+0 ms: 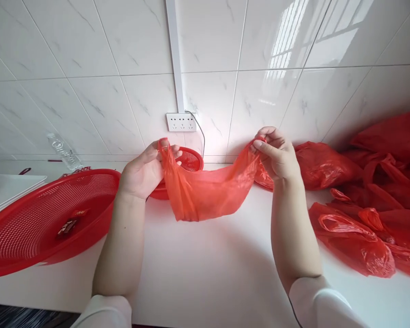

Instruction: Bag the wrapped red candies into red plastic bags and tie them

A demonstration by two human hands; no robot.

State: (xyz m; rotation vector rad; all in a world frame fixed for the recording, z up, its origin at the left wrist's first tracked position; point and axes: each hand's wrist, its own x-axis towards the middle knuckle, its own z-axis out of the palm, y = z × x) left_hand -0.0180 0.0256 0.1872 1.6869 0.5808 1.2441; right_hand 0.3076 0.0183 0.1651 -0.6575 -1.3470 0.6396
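A thin red plastic bag (208, 193) hangs between my two hands above the white table, sagging in the middle. My left hand (146, 168) has one handle of the bag looped over its fingers. The other handle is pinched between the thumb and fingers of my right hand (276, 152). Behind the bag, a small red basket (190, 159) stands near the wall, partly hidden. To the left of my left forearm is a large red perforated basket (99, 191) with a few small wrapped items (67, 226) at its bottom.
Several red plastic bags (355, 237) are piled at the right, some tied and filled. A clear bottle (64, 152) and stacked white trays (12, 187) are at the left. A power socket (181, 122) with a cable is on the tiled wall behind the table (205, 273).
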